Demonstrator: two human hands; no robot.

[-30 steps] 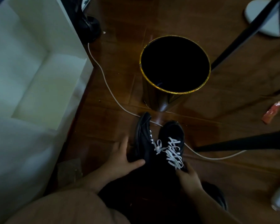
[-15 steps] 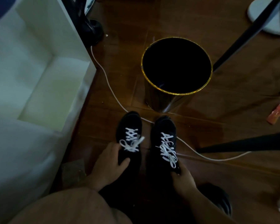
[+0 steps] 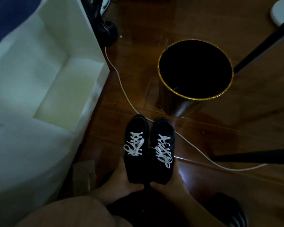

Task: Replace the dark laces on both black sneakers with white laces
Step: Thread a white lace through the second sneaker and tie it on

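While both black fabric sneakers with white laces (image 3: 148,145) stand side by side on the brown wooden floor (image 3: 220,185), toes toward the gold-rimmed black bin (image 3: 195,69), left hand (image 3: 121,182) and right hand (image 3: 170,182) each grasp the nearer heel.

I see a dim room with a glossy dark brown wooden plank floor (image 3: 203,22). White open shelf unit (image 3: 59,66) on the left. Round black bin with a gold rim (image 3: 195,69) stands ahead. Thin white cable (image 3: 121,82) snakes across the floor, passing beside the bin. Black diagonal poles (image 3: 261,45) on the right.
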